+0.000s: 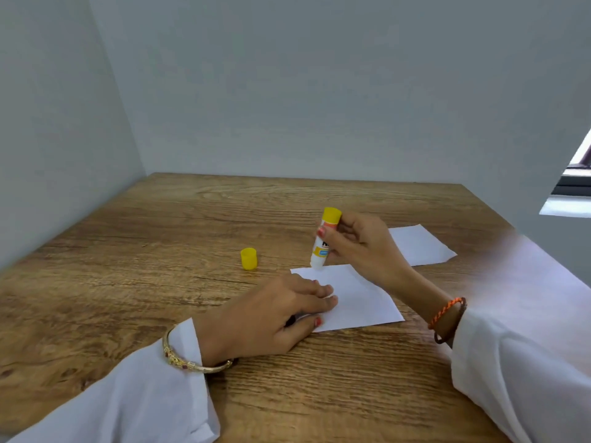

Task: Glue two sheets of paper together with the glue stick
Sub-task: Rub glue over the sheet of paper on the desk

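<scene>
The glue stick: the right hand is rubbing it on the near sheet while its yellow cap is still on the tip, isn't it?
Not quite. The head view shows the yellow cap standing off on the table, left of the near sheet. The rest holds: the right hand holds the glue stick with its tip on that sheet.

Printed matter appears on one object only, the glue stick (323, 241). Its white barrel carries dark bold lettering midway down, of which only a fragment shows beside the fingers (332, 233) of the right hand (359, 241); the letters cannot be made out with certainty. Above this lies an orange band, and below it a yellow and blue label panel whose print is too small to read. The two paper sheets (358, 298) (419, 244) show no writing, and neither does the yellow cap (248, 258).
</scene>
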